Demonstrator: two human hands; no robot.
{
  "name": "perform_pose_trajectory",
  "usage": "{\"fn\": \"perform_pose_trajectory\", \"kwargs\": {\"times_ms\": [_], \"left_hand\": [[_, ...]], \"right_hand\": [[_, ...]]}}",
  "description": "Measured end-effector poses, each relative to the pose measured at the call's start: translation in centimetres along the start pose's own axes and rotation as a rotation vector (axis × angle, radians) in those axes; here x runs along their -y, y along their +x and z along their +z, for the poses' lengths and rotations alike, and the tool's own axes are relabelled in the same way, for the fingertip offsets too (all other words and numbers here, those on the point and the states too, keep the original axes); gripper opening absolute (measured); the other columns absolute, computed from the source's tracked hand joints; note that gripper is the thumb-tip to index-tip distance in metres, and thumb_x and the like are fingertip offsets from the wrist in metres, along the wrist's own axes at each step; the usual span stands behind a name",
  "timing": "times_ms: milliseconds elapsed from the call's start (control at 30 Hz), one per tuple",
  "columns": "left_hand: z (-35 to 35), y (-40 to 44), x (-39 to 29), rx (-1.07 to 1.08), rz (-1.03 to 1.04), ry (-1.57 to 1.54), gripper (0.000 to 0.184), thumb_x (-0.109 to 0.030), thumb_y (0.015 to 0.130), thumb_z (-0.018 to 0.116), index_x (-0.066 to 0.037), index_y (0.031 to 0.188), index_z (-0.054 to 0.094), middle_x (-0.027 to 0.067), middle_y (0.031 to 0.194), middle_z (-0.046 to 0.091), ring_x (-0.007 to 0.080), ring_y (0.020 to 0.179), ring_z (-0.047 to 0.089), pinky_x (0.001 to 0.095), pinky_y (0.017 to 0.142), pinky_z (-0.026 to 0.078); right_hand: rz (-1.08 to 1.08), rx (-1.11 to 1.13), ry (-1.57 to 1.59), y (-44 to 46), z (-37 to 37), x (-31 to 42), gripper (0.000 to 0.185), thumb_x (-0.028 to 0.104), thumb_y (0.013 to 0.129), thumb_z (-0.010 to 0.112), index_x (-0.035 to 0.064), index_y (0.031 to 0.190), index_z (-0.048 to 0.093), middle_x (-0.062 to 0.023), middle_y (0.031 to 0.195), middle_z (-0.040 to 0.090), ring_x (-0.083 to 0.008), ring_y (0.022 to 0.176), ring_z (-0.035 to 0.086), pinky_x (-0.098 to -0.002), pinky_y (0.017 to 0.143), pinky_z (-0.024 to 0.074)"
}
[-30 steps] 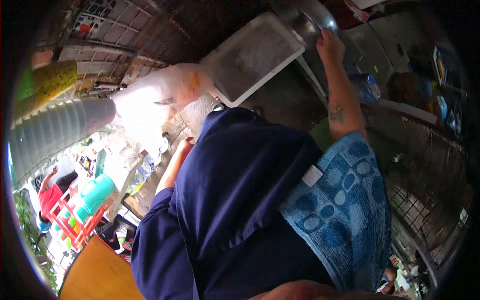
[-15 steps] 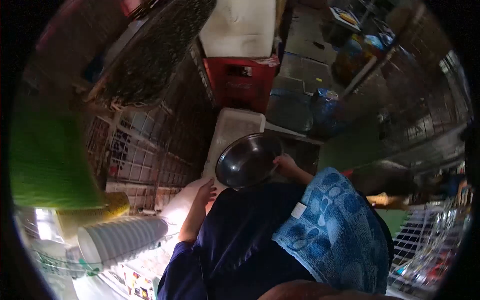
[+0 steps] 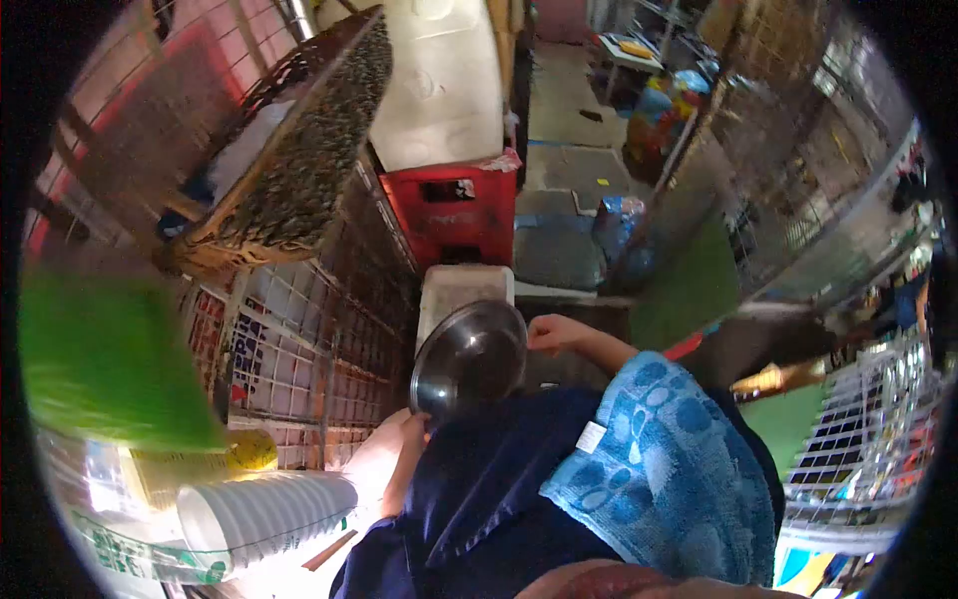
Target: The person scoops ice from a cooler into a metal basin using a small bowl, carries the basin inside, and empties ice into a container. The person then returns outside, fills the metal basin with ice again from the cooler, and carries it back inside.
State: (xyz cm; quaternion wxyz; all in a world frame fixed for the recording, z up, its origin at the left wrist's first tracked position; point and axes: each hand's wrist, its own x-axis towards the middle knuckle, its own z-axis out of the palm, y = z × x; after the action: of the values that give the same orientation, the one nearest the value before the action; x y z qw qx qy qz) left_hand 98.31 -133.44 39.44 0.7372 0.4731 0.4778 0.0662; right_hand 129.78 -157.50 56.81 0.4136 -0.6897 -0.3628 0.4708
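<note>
A shiny metal basin (image 3: 469,359) is tilted in front of my body, its hollow facing up. My right hand (image 3: 551,332) grips its right rim with the fingers closed. At the lower left rim, my left hand (image 3: 407,429) is closed on the edge, its fingertips partly hidden. Just beyond the basin lies a pale rectangular lid or tray (image 3: 464,283). A blue patterned towel (image 3: 664,459) hangs over my dark clothing on the right side.
Stacked white plastic cups (image 3: 269,514) lie on their side at left, below a green sheet (image 3: 115,359). A wire grid (image 3: 284,349) runs along the left. Ahead stands a red crate (image 3: 449,215) under a white container (image 3: 436,85). A white wire rack (image 3: 858,429) is at right.
My left hand has gone from open beside the basin to closed on its rim. The basin has shifted left and tilted more steeply. The view has brightened and shifted.
</note>
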Motion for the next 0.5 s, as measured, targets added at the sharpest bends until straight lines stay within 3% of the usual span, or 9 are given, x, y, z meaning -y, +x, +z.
{"fn": "perform_pose_trajectory", "kwargs": {"times_ms": [100,167,200,233,267,333,400,467,500], "left_hand": [[-4.5,1.9,4.4,-0.178,0.233,0.297,0.004,-0.006,0.07,0.057,-0.002,0.07,0.057,0.0048,0.063,0.056,0.0151,0.052,0.051,0.0288,0.044,0.041],[-5.1,0.4,3.4,-0.355,-0.189,0.014,0.008,-0.008,0.068,0.059,-0.001,0.073,0.059,0.0058,0.065,0.058,0.015,0.055,0.054,0.03,0.051,0.044],[-6.8,1.0,6.3,-0.216,0.425,0.418,0.011,-0.01,0.066,0.061,-0.002,0.074,0.059,0.0059,0.066,0.058,0.0156,0.055,0.055,0.0298,0.05,0.044],[-8.4,1.4,8.8,-0.27,1.085,0.778,0.015,-0.012,0.064,0.062,-0.003,0.076,0.059,0.006,0.067,0.058,0.0163,0.055,0.056,0.0296,0.049,0.044],[-6.7,-2.0,6.6,-0.31,1.098,0.739,0.013,-0.012,0.063,0.062,-0.004,0.073,0.06,0.006,0.065,0.059,0.0172,0.055,0.057,0.0299,0.049,0.044],[-3.1,-8.3,2.3,-0.458,0.989,0.649,0.011,-0.013,0.062,0.062,-0.006,0.069,0.06,0.0061,0.062,0.058,0.0181,0.055,0.057,0.0304,0.049,0.044],[-1.5,-8.8,2.8,-0.675,0.714,0.478,0.012,-0.015,0.063,0.062,-0.005,0.068,0.059,0.0064,0.061,0.057,0.0181,0.054,0.055,0.0308,0.049,0.043],[0.1,-9.5,3.1,-0.858,0.59,0.355,0.013,-0.017,0.064,0.062,-0.005,0.067,0.059,0.0067,0.06,0.056,0.0182,0.053,0.054,0.0313,0.049,0.043],[0.4,-9.8,3.2,-0.938,0.561,0.316,0.014,-0.018,0.064,0.062,-0.005,0.066,0.058,0.0068,0.059,0.056,0.0182,0.053,0.053,0.0315,0.049,0.042]], "right_hand": [[-0.253,-0.196,-0.118,1.8,-5.0,4.2,0.017,0.021,0.073,0.065,0.0074,0.081,0.059,-0.0018,0.073,0.058,-0.0106,0.06,0.05,-0.0263,0.049,0.0414],[-0.257,-0.297,-0.03,3.4,-10.7,7.7,0.017,0.022,0.074,0.062,0.0078,0.082,0.056,-0.0009,0.071,0.055,-0.0105,0.058,0.052,-0.0253,0.05,0.0437],[-0.289,-0.418,-0.051,4.3,-13.6,10.3,0.016,0.02,0.074,0.06,0.0082,0.084,0.057,-0.0009,0.072,0.055,-0.0101,0.061,0.052,-0.0259,0.049,0.0437],[-0.316,-0.541,-0.075,5.1,-16.4,13.0,0.016,0.019,0.074,0.057,0.0086,0.086,0.058,-0.001,0.073,0.056,-0.0097,0.063,0.051,-0.0264,0.049,0.0436],[-0.286,-0.637,0.031,6.4,-19.1,16.1,0.015,0.016,0.073,0.059,0.0074,0.085,0.058,-0.0019,0.073,0.055,-0.0101,0.059,0.05,-0.0279,0.048,0.0434],[-0.621,-0.599,0.166,10.3,-27.2,18.3,0.026,0.01,0.07,0.062,0.0053,0.094,0.053,-0.0035,0.079,0.056,-0.0117,0.064,0.053,-0.0275,0.049,0.0449],[-0.674,-0.816,0.119,12.7,-30.6,23.5,0.033,0.027,0.071,0.067,0.0053,0.09,0.051,-0.0032,0.068,0.054,-0.0134,0.057,0.052,-0.0268,0.048,0.043],[-0.867,-1.09,-0.14,16.8,-34.9,25.3,0.048,0.034,0.064,0.073,0.0024,0.092,0.051,-0.0045,0.07,0.055,-0.0165,0.061,0.054,-0.0289,0.055,0.0452],[-0.871,-1.049,-0.138,18.8,-36.5,25.8,0.048,0.034,0.064,0.073,0.0024,0.092,0.051,-0.0045,0.07,0.055,-0.0165,0.061,0.054,-0.0289,0.055,0.0452]]}}
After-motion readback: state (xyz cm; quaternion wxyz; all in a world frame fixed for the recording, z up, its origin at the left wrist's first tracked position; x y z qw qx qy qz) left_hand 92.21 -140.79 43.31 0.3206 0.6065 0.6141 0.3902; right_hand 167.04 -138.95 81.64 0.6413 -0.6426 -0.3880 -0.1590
